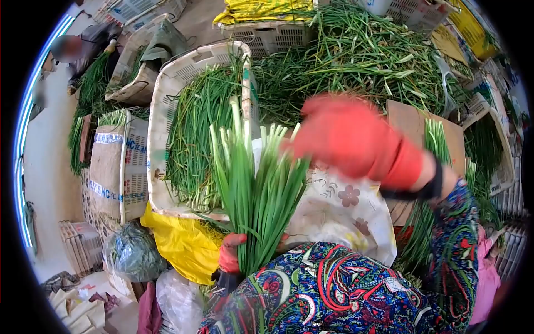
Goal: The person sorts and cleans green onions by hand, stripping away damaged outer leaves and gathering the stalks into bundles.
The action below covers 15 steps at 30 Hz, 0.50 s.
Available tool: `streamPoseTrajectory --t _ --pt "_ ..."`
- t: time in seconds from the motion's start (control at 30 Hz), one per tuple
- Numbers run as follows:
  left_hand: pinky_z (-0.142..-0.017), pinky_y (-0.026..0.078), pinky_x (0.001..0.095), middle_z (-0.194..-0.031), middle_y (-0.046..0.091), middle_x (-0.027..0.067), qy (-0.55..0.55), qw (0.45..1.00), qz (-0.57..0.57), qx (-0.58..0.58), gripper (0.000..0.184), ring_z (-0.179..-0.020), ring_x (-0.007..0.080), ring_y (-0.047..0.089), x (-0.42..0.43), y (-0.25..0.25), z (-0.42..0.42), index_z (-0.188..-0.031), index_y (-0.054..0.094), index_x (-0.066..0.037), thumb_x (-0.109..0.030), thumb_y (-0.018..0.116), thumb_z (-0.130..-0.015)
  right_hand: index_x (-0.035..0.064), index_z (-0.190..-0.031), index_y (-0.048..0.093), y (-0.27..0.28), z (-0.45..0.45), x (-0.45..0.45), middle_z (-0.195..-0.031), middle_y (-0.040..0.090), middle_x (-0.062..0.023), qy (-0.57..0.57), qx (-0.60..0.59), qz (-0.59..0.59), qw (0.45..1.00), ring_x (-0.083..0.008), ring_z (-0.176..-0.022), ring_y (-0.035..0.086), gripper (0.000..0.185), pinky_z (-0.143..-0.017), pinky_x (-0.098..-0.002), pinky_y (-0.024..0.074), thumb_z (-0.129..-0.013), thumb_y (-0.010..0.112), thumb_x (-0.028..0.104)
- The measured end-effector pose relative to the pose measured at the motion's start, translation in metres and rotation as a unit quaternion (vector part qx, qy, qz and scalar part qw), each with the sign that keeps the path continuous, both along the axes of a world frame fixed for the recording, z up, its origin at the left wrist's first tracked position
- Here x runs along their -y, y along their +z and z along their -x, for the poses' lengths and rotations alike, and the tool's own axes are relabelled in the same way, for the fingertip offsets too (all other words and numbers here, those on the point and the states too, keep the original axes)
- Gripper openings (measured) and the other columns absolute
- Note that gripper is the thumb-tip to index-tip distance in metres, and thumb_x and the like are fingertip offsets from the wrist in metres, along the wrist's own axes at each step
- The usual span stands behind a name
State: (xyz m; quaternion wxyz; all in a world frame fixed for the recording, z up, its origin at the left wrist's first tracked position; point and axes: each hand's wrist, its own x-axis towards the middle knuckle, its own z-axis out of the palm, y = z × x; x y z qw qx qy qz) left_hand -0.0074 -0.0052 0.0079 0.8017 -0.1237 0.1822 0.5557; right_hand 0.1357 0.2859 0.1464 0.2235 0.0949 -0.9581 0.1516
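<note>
A bunch of green leafy stalks [250,195] stands upright in front of me, its pale ends at the top. My left hand [231,253], in a red glove, is wrapped round the lower leaves. My right hand [339,133], also red-gloved, is smeared by motion just right of the pale ends; its fingers cannot be made out. Behind the bunch, a white plastic crate [157,139] holds more green stalks [194,133]. A white flowered sheet [356,206] lies below my right hand.
A large heap of loose greens [378,55] lies at the back. Trimmed bundles [436,139] rest on a board [403,119] at the right. A yellow bag [183,245] and a clear bag of greens [132,253] are at the left. Another person [94,47] is at the upper left.
</note>
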Motion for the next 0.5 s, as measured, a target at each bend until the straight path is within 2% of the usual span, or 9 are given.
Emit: streamPoseTrajectory --t 0.03,0.1,0.13,0.2,0.27,0.33,0.4,0.43,0.5 --pt "-0.101 0.031 0.0483 -0.125 0.040 0.0330 -0.017 1.000 -0.013 -0.010 0.079 -0.116 0.0403 0.043 0.000 0.000 0.001 -0.129 0.034 0.007 -0.028 0.066 -0.066 0.0022 -0.103 0.058 0.008 -0.001 -0.033 -0.095 0.060 -0.0087 -0.022 -0.001 0.053 0.998 -0.0254 -0.080 0.059 0.024 -0.076 -0.0366 0.0492 -0.082 0.051 0.012" --pt "-0.102 0.030 0.0475 -0.124 0.040 0.0333 -0.055 0.997 -0.043 -0.031 0.077 -0.116 0.0403 0.043 -0.005 -0.002 0.004 -0.129 0.033 0.008 -0.026 0.065 -0.067 0.0032 -0.103 0.057 0.010 0.009 -0.087 -0.091 0.061 -0.0103 -0.328 -0.015 -0.064 0.942 -0.0244 -0.081 0.058 0.022 -0.075 -0.0333 0.0483 -0.086 0.049 0.015" --pt "-0.103 0.029 0.0459 -0.125 0.040 0.0323 -0.046 0.997 -0.050 -0.029 0.073 -0.116 0.0396 0.043 -0.009 0.008 0.002 -0.129 0.033 0.008 -0.020 0.064 -0.070 0.0045 -0.105 0.055 0.018 0.018 -0.096 -0.086 0.061 -0.0115 -0.607 0.032 -0.361 0.707 -0.0248 -0.078 0.058 0.023 -0.074 -0.0348 0.0489 -0.085 0.051 0.016" --pt "-0.102 0.031 0.0458 -0.125 0.041 0.0314 -0.077 0.994 -0.005 -0.075 0.075 -0.115 0.0384 0.045 -0.010 0.015 0.000 -0.129 0.034 0.007 -0.021 0.066 -0.067 0.0020 -0.107 0.052 0.059 -0.026 -0.210 -0.080 0.059 -0.0137 -0.465 -0.036 -0.063 0.882 -0.0236 -0.073 0.058 0.031 -0.068 -0.0333 0.0505 -0.083 0.055 0.020" --pt "-0.101 0.033 0.0451 -0.124 0.043 0.0300 -0.055 0.990 0.024 -0.129 0.075 -0.115 0.0371 0.046 -0.015 0.031 -0.006 -0.129 0.035 0.006 -0.018 0.067 -0.066 0.0025 -0.104 0.054 0.044 -0.019 -0.208 -0.079 0.059 -0.0113 -0.440 -0.144 -0.315 0.828 -0.0224 -0.070 0.059 0.029 -0.064 -0.0315 0.0517 -0.084 0.056 0.023" --pt "-0.101 0.032 0.0446 -0.124 0.044 0.0291 -0.070 0.986 0.010 -0.149 0.076 -0.115 0.0363 0.045 -0.015 0.027 -0.004 -0.129 0.035 0.005 -0.018 0.067 -0.065 0.0034 -0.109 0.051 0.020 -0.007 -0.189 -0.092 0.054 -0.0106 -0.384 -0.166 -0.262 0.869 -0.0213 -0.081 0.055 0.034 -0.071 -0.0307 0.0482 -0.086 0.054 0.027" --pt "-0.101 0.032 0.0435 -0.123 0.046 0.0276 -0.087 0.983 0.017 -0.162 0.077 -0.115 0.0350 0.046 -0.017 0.029 -0.001 -0.129 0.035 0.004 -0.021 0.069 -0.065 0.0047 -0.123 0.043 -0.011 0.024 -0.154 -0.119 0.045 -0.0114 -0.291 -0.092 0.106 0.946 -0.0202 -0.104 0.048 0.045 -0.088 -0.0306 0.0397 -0.089 0.048 0.033" --pt "-0.101 0.032 0.0436 -0.122 0.046 0.0276 -0.093 0.985 0.007 -0.147 0.078 -0.114 0.0350 0.047 -0.017 0.027 0.000 -0.129 0.035 0.004 -0.022 0.070 -0.065 0.0054 -0.130 0.039 -0.031 0.041 -0.138 -0.133 0.041 -0.0118 -0.231 -0.050 0.289 0.928 -0.0197 -0.116 0.045 0.051 -0.097 -0.0306 0.0355 -0.090 0.046 0.036" --pt "-0.101 0.032 0.0437 -0.121 0.047 0.0275 -0.106 0.987 -0.017 -0.116 0.079 -0.113 0.0350 0.048 -0.019 0.020 0.004 -0.129 0.036 0.004 -0.025 0.070 -0.065 0.0053 -0.132 0.037 -0.078 0.068 -0.116 -0.136 0.036 -0.0136 -0.101 0.042 0.350 0.931 -0.0230 -0.122 0.039 0.055 -0.102 -0.0306 0.0288 -0.091 0.042 0.041"
